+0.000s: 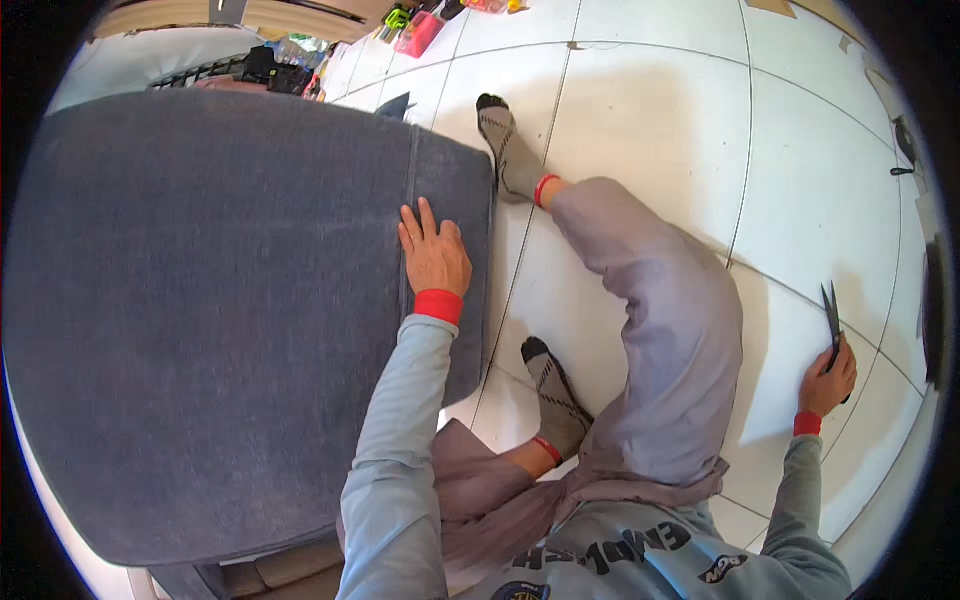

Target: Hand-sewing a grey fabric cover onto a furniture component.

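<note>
A large block covered in dark blue-grey fabric, like an upholstered seat, fills the left side of the view. My left hand lies flat on its right part, fingers spread, beside a seam that runs along the cover. Out to the right, low over the tiled floor, my right hand is closed around black scissors. Their blades point away from me and stand slightly apart. The handles are mostly hidden in my fingers.
My legs stretch over white floor tiles, and one socked foot is close to the fabric block's edge. A pink container and assorted small items sit at the top. Dark objects lie along the right rim.
</note>
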Available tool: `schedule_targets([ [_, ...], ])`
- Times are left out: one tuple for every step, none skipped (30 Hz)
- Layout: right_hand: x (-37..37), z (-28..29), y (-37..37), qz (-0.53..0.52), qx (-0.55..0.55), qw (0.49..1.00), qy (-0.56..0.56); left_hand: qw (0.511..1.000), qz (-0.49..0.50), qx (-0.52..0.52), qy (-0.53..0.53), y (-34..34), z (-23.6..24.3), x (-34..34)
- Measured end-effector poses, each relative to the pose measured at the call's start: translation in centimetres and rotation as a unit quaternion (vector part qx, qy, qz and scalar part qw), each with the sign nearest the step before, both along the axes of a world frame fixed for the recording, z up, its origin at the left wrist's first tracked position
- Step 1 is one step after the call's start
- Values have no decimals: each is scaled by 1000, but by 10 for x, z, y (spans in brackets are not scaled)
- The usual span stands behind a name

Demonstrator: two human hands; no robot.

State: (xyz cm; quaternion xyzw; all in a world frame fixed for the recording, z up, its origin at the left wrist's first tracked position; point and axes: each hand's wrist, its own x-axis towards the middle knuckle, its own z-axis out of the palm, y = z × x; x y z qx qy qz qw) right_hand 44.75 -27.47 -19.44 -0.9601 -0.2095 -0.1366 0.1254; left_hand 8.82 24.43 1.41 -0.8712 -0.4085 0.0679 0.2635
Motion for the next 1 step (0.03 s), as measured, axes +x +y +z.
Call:
schedule_targets([
  [2,-2,-9,10,-2,1000,8,1000,-6,0,2,13,-2,13],
])
